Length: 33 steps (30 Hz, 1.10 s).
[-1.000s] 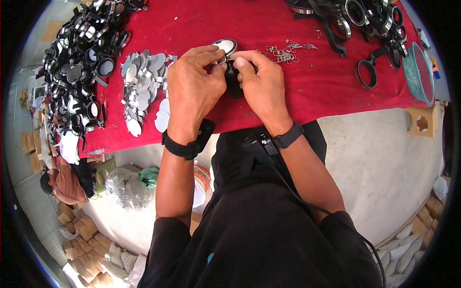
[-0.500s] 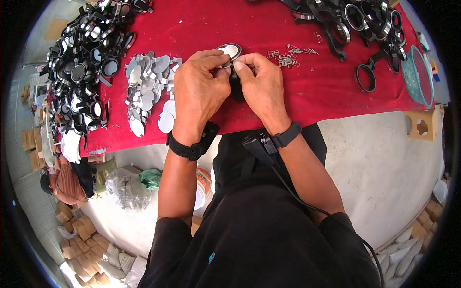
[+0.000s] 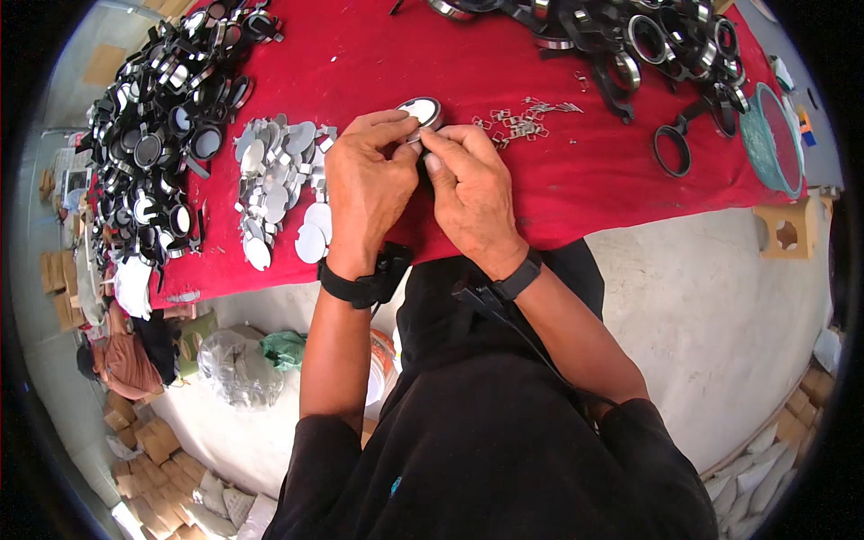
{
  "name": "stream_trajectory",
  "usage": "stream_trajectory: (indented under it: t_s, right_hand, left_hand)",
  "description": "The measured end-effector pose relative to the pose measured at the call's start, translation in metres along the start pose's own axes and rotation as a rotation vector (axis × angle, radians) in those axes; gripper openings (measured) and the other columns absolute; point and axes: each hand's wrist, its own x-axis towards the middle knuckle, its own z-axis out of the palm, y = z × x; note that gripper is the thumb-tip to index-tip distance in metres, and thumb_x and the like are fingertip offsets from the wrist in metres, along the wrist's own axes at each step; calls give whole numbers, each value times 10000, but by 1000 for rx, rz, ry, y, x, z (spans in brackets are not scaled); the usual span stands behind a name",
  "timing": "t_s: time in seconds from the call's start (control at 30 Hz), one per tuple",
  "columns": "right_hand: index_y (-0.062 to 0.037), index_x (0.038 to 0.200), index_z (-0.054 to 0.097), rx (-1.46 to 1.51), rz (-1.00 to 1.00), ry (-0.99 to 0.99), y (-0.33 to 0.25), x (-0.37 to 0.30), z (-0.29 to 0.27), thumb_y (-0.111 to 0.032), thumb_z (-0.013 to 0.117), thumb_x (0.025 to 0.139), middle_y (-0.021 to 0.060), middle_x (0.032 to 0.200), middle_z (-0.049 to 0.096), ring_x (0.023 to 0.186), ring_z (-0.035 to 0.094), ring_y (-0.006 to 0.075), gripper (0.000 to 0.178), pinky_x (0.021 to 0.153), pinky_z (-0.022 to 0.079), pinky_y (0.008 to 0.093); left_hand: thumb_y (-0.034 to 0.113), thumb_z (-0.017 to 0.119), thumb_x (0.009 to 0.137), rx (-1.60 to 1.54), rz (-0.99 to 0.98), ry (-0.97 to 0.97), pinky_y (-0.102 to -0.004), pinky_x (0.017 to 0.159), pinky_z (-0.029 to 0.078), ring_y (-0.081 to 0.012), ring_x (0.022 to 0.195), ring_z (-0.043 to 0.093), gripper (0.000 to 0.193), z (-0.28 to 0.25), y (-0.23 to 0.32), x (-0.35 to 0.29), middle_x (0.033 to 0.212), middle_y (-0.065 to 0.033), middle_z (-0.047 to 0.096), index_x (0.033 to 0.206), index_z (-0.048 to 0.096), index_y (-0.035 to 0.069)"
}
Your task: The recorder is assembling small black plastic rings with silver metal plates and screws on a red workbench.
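A round metal-rimmed part [image 3: 421, 112] with a white disc face is tilted up between my hands over the red cloth. My left hand [image 3: 373, 171] is closed on its left side, fingertips over the white face and thumb at the near edge. Closed at the near right rim is my right hand [image 3: 472, 184], its index finger and thumb against the part. Whether a small piece sits between those fingertips is hidden. Left of my left hand lie flat grey discs with tabs [image 3: 274, 193]. Small wire clips [image 3: 517, 124] are scattered beyond my right hand.
Black ring parts with metal bands and white discs form a heap [image 3: 148, 135] at the left. More black handled rings [image 3: 648, 40] lie far right, near a teal basket [image 3: 760, 148]. The red-covered table [image 3: 576, 202] ends just before my body. Cartons [image 3: 157, 436] stand on the floor.
The round part has turned, showing more of its silver side. The dark piece below it, plain between my hands before, is now mostly hidden. My right hand has shifted slightly left and down.
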Motion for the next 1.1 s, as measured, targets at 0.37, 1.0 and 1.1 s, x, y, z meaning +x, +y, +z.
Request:
stream_trajectory:
  t_s: [0.37, 1.0, 1.1]
  right_hand:
    - [-12, 1232, 799, -453, -22, 239, 30, 23, -181, -77, 787, 1002, 164, 1034, 792, 900, 774, 324, 239, 829, 620, 426]
    - [0, 1192, 828, -873, 255, 407, 67, 31, -345, -104, 788, 968, 226, 1104, 814, 1038, 790, 410, 250, 920, 622, 463]
    - [5, 1182, 831, -774, 259, 360, 67, 41, -343, -100, 792, 969, 228, 1103, 817, 1011, 798, 401, 240, 897, 628, 456]
  left_hand:
    - [-9, 814, 959, -30, -96, -116, -361, 1048, 606, -257, 1182, 787, 300, -7, -5, 6, 1357, -177, 808, 1257, 850, -22]
    - [-65, 807, 872, -14, -13, -66, -361, 960, 623, -298, 1103, 805, 313, -9, -8, 7, 1271, -183, 822, 1178, 864, -30]
    - [-78, 799, 872, -106, -99, -89, -361, 993, 612, -289, 1113, 794, 311, -10, -4, 8, 1264, -183, 816, 1174, 861, -45]
